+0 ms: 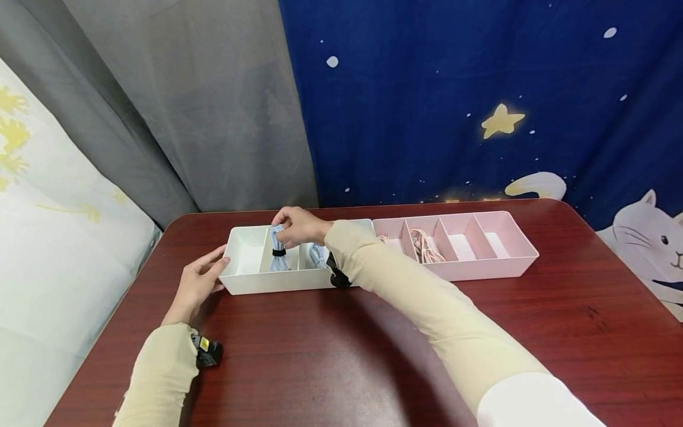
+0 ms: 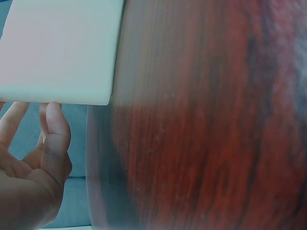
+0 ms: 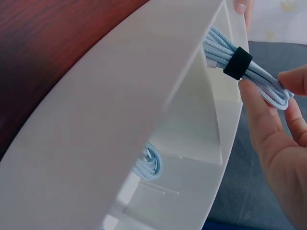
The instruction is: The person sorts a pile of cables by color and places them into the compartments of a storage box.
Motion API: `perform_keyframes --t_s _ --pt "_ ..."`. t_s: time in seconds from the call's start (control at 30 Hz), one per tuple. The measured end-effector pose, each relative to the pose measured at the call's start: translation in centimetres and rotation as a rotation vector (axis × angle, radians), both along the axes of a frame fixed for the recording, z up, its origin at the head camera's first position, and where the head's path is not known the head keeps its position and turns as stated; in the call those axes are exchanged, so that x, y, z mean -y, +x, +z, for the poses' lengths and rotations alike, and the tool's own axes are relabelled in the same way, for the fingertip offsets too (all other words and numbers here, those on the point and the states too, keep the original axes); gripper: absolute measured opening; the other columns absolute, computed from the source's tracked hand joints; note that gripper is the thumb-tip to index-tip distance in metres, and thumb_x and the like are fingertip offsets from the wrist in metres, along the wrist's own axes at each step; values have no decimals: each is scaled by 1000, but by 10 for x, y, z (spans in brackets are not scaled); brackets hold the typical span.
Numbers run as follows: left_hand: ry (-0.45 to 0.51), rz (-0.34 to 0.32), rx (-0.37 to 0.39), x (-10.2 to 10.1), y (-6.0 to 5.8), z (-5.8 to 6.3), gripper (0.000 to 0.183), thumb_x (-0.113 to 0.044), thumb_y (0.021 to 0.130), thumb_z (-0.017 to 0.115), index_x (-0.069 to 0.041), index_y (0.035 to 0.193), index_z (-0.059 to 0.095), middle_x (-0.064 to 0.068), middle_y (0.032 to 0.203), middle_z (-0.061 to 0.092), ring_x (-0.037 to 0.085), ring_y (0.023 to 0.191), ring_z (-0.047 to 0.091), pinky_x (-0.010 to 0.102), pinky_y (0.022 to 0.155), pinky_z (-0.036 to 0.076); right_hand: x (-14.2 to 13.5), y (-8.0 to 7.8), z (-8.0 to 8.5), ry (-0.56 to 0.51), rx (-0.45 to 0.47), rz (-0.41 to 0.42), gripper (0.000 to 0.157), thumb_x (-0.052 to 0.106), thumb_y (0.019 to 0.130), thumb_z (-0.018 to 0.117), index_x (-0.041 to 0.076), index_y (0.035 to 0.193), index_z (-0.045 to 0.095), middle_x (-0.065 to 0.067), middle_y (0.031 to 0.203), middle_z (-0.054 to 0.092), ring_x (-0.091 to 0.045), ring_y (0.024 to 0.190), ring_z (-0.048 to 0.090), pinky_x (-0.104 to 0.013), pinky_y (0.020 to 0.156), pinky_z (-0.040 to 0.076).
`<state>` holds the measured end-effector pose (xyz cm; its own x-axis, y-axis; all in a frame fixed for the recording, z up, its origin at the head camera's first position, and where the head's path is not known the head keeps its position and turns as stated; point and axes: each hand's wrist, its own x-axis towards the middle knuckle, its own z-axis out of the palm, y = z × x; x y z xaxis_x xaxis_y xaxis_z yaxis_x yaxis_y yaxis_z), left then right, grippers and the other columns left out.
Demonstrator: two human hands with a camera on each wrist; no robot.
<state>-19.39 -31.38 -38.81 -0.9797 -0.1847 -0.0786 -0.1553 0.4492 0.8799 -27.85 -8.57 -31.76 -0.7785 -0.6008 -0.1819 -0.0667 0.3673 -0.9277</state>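
Note:
My right hand pinches the top of a light blue charging cable, coiled and bound with a black strap. The bundle hangs upright at the second compartment from the left of a white divided box, its lower end inside the walls. Another light blue cable lies coiled in the neighbouring compartment. At the box's left end, my left hand rests its fingertips against the end wall; the left wrist view shows the fingers extended to it.
A pink divided box adjoins the white one on the right, partly behind my right forearm. Pink cables lie in two of its compartments. Both boxes stand on a dark red wooden table, with grey and blue curtains behind.

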Motion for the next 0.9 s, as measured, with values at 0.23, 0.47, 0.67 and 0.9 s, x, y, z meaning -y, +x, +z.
perform_keyframes --t_s 0.23,0.47,0.67,0.9 --pt "0 -3 -2 0 -1 -1 56 -43 88 50 -16 135 38 21 119 48 4 73 54 22 62 50 2 2 -4 46 -23 -36 23 -3 82 54 1 104 51 -10 87 49 -22 68 56 -24 62 51" --pt "12 14 -4 0 0 0 54 -40 88 51 -15 135 40 19 115 49 3 71 55 22 61 50 2 4 -7 76 -33 -50 23 -2 82 56 0 105 51 -10 90 50 -23 72 56 -26 65 51" --pt "25 22 0 3 -2 -4 55 -43 87 51 -19 135 40 17 113 50 2 71 55 22 60 49 3 3 -10 76 -23 -42 22 -1 82 57 2 103 51 -9 89 50 -20 72 55 -25 65 51" --pt "30 32 19 0 -1 -3 55 -44 87 51 -20 135 40 17 115 49 2 73 54 21 60 49 7 3 -14 59 -3 -47 23 -1 81 58 2 103 52 -9 88 50 -17 72 53 -24 63 50"
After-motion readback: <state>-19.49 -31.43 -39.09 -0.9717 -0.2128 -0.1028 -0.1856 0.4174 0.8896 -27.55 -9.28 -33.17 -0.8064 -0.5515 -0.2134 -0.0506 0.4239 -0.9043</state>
